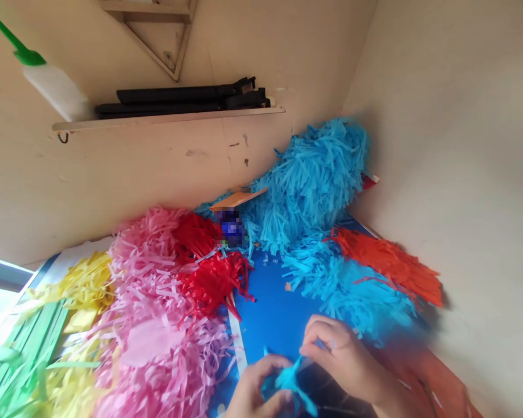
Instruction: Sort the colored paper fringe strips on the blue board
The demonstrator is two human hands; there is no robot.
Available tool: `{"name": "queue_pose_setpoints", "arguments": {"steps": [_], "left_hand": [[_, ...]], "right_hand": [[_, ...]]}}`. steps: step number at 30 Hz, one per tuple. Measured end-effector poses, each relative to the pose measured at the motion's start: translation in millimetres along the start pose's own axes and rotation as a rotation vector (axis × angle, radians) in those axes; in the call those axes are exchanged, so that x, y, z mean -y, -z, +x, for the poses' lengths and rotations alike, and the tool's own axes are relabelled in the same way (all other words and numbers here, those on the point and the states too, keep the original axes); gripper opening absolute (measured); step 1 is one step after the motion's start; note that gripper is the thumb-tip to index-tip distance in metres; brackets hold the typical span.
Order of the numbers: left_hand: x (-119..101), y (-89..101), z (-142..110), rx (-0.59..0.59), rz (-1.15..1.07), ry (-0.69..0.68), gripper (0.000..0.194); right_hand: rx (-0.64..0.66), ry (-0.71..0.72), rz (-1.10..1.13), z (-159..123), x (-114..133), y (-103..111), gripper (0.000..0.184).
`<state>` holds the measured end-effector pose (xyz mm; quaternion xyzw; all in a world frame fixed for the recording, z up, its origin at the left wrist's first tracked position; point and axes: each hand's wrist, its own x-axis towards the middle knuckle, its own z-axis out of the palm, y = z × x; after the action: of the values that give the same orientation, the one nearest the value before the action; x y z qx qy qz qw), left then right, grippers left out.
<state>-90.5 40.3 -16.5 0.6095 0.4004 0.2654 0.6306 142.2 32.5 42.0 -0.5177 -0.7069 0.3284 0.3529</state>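
A small piece of light blue crepe or tissue paper (291,378) is bunched up near the bottom of the head view. My left hand (259,388) closes around it, thumb and fingers curled on its sides. My right hand (337,351) pinches with thumb and forefinger at the twisted upper tip of the same paper. Whether anything else is between those fingers is too small to tell. Just beyond my hands lies a bare stretch of blue tabletop (265,313). Below my right hand is a dark surface, partly hidden.
Fringed paper heaps surround the hands: pink (157,290), red (213,278), yellow (89,284), green (21,354) and a tall blue heap (318,180) in the corner. Orange-red fringe (387,264) rests at the right. A wall shelf (169,121) carries black long objects.
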Motion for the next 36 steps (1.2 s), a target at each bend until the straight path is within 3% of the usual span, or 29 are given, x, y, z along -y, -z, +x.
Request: {"name": "queue_pose_setpoints", "arguments": {"steps": [2,5,8,10,15,18,21,23,28,32,36], "left_hand": [[-3,12.9,-5,-0.052,0.170,-0.043,0.026],[-19,23.4,-16,-0.238,0.385,-0.189,0.031],[-38,10.7,-19,-0.435,0.269,-0.330,0.028],[-46,-5.0,-12,-0.519,0.123,-0.264,0.022],[-42,-21.5,9,-0.436,-0.029,0.023,0.021],[-39,-19.3,14,-0.434,-0.335,0.147,0.033],[-38,-19.9,16,-0.455,-0.662,0.285,0.037],[-38,-21.0,19,-0.440,-0.754,0.342,0.039],[-36,-21.2,24,-0.419,-0.772,0.330,0.038],[-36,-21.8,25,-0.420,-0.659,0.287,0.037],[-29,-23.9,23,-0.549,-0.412,0.120,0.033]], "right_hand": [[-0.052,0.003,-0.053,-2,-1,10,0.024],[-0.115,-0.018,-0.174,-5,-5,15,0.023],[-0.092,-0.025,-0.220,-3,-2,1,0.021],[-0.086,-0.010,-0.178,1,5,-14,0.023],[-0.065,-0.109,0.178,12,15,-34,0.027],[0.013,-0.218,0.508,16,5,-38,0.030],[0.006,-0.253,0.558,19,-4,-44,0.022],[-0.025,-0.235,0.497,20,-7,-46,0.015],[-0.049,-0.177,0.340,25,-5,-45,0.011],[-0.063,-0.167,0.264,25,-5,-45,0.009],[-0.118,-0.142,0.237,24,-7,-50,0.006]]}}
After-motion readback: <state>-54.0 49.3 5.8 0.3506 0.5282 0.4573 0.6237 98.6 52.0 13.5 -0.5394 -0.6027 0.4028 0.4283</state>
